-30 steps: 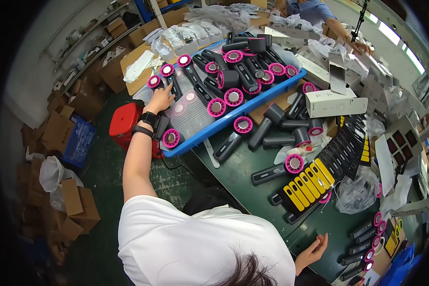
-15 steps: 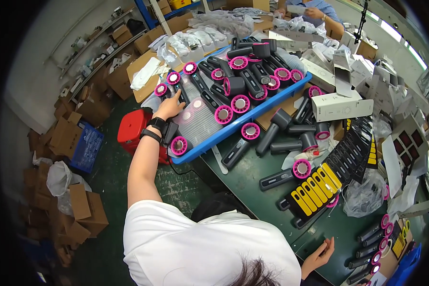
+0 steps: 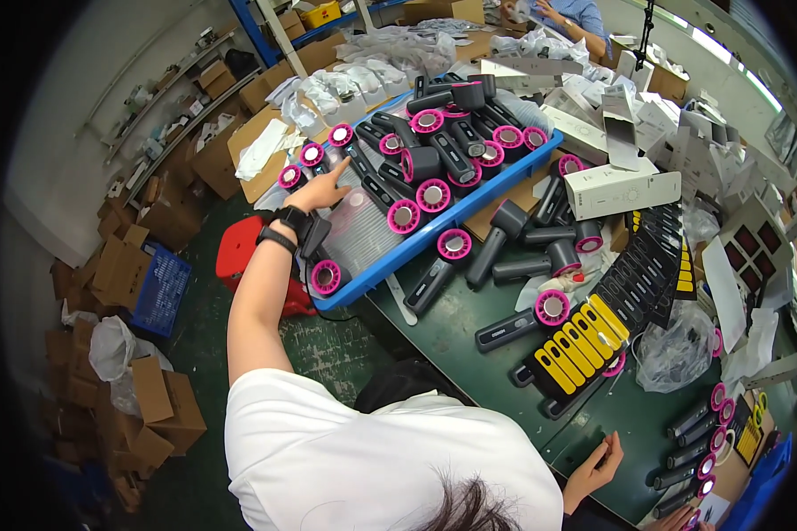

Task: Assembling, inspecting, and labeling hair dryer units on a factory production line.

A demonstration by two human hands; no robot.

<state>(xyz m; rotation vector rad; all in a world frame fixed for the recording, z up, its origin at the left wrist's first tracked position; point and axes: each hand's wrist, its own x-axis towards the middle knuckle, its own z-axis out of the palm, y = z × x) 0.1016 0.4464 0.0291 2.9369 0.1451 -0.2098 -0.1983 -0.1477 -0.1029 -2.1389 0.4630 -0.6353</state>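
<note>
My left hand (image 3: pixel 321 189) reaches over the left part of a blue-rimmed tray (image 3: pixel 456 218), its index finger stretched out and nothing held. The fingertip is at the handle of a dark grey hair dryer (image 3: pixel 356 159) with a pink ring; whether it touches is unclear. Two more pink-ringed dryer heads, one of them here (image 3: pixel 312 154), sit beside that hand. Many similar dryers lie piled in the tray's far and right part. Low at the right, my right hand (image 3: pixel 600 462) rests by the green table's edge, fingers loosely bent and apart, holding nothing.
On the green table (image 3: pixel 452 341) lie loose dryers, yellow-and-black cards (image 3: pixel 584 345) and a clear plastic bag (image 3: pixel 677 350). White boxes (image 3: pixel 624 190) heap up at right. A red container (image 3: pixel 243 248) stands left of the tray. Other people's hands show at the top (image 3: pixel 549 13) and lower right (image 3: pixel 677 519).
My left index finger has shifted from one dryer handle to the neighbouring one on its right. The view has turned slightly. My right hand stays put, and hands now show at the lower right.
</note>
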